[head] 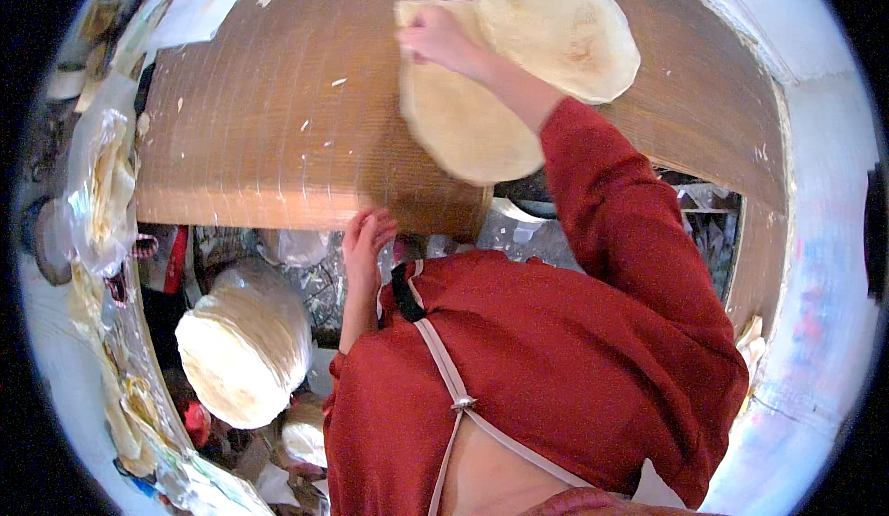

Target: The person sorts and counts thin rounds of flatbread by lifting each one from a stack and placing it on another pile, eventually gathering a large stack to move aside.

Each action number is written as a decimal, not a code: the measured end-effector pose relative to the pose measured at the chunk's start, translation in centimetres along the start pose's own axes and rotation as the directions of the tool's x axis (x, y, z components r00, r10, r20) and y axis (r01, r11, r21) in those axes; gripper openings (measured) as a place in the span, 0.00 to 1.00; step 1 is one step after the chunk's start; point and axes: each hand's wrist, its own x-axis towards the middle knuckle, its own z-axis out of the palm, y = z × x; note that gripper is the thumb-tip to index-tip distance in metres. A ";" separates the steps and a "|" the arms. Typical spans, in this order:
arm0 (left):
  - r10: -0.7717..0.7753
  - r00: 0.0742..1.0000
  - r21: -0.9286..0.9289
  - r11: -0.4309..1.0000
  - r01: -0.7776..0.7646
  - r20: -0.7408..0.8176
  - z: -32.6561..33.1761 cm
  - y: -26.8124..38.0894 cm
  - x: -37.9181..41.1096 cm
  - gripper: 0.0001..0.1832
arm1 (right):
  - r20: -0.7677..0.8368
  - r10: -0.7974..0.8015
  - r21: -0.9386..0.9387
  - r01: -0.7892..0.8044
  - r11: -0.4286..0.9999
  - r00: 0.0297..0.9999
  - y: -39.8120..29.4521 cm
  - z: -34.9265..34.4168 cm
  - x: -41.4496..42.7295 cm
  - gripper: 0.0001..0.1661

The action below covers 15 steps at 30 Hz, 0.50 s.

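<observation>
My right hand (436,38) reaches across the wooden table (278,113). Its curled fingers grip the upper left part of a thin round flatbread (476,127), and both are blurred. Part of that flatbread lies under my forearm, and its lower edge hangs near the table's front edge. Beside it, to the upper right, lies a second flatbread (562,33) with a browned patch; the two overlap or touch. Close to the table's front edge is my left hand (368,235), holding nothing, its fingers loosely apart.
Below left stands a tall stack of flatbreads (233,370), with a smaller pale stack (304,439) beside it. Clear plastic bags (104,183) hang along the left side. White sheets (201,9) lie at the upper left. Small crumbs dot the table; a pale wall (826,238) bounds the right.
</observation>
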 end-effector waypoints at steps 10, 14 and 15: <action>0.063 0.996 -0.489 0.868 -0.086 -0.063 -7.9 4.2 2.5 0.24 | 0.203 -0.249 0.210 0.206 0.956 0.947 -2.9 9.2 -3.3 0.34; 0.074 0.974 -0.376 0.914 -0.152 -0.215 -9.4 4.7 1.4 0.20 | 0.252 -0.315 -0.644 0.401 0.652 0.915 3.1 5.0 -10.8 0.38; 0.074 0.969 -0.330 0.932 -0.151 -0.235 -9.7 4.3 1.3 0.19 | 0.234 -0.291 -0.690 0.369 0.622 0.928 4.4 4.2 -12.0 0.37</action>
